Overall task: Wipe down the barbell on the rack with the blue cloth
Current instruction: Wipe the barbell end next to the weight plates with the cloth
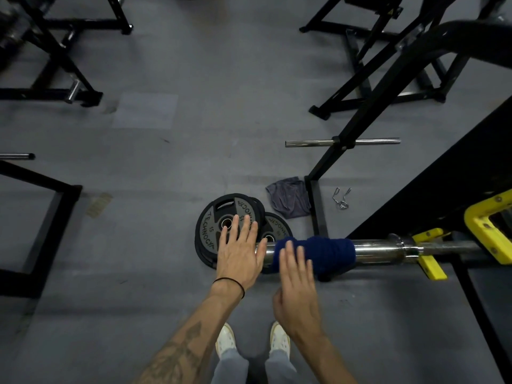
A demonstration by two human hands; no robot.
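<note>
Grey gym floor lies below me, with weight plates [221,228] stacked just past the bar's end. Both my hands are released, fingers straight: my left hand [239,253] hovers off the bare end of the barbell [379,252], my right hand [297,284] lies flat on the blue cloth [321,254] wrapped round the bar. That cloth looks soft and light, the steel stiff, heavy and probably slick, so I'd close my palm round the cloth from above.

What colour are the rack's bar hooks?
Yellow, clearest in the head view.
</note>
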